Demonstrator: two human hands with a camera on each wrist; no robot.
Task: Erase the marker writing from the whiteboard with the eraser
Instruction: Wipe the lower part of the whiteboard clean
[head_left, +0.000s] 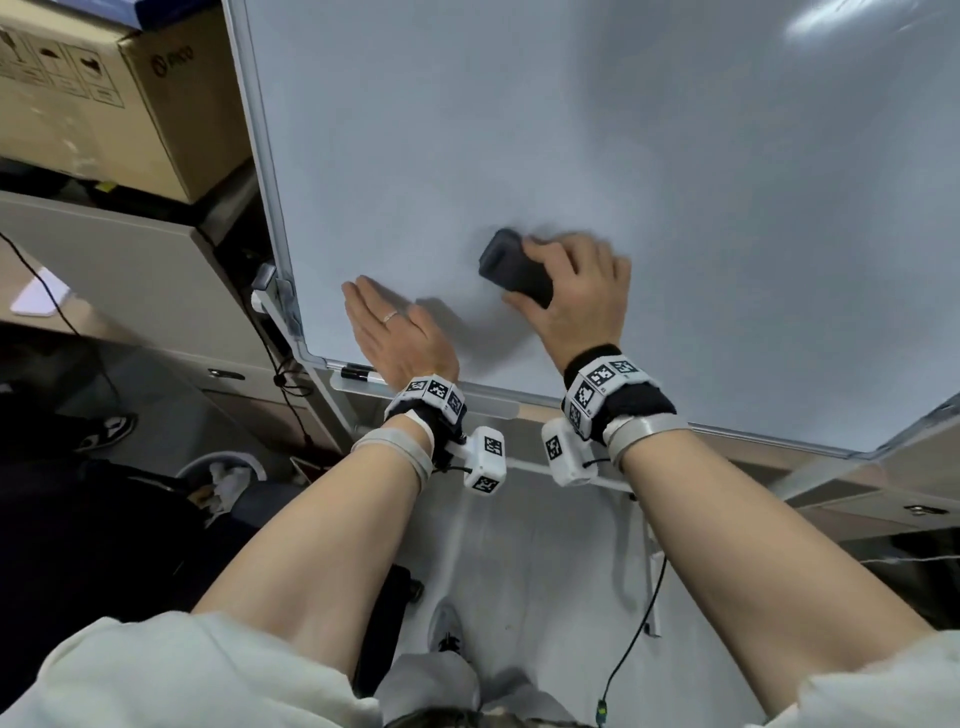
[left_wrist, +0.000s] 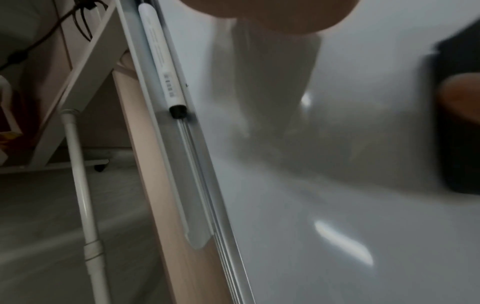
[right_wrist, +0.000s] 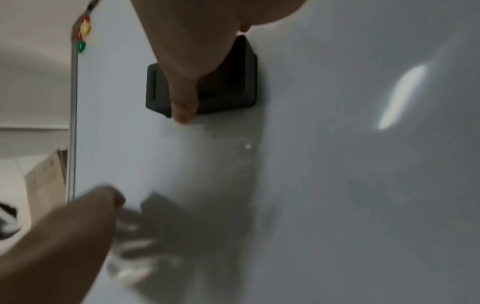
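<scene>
Three magnets (right_wrist: 82, 33) show only at right wrist.

Well left of the left hand (head_left: 397, 332), the cardboard box (head_left: 104, 93) reads, it seems, "PICO" beside small handling pictograms.

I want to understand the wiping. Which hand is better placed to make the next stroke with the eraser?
Right. The right hand already grips the eraser against the whiteboard. The left hand lies flat, fingers straight, on the board and holds nothing.
</scene>
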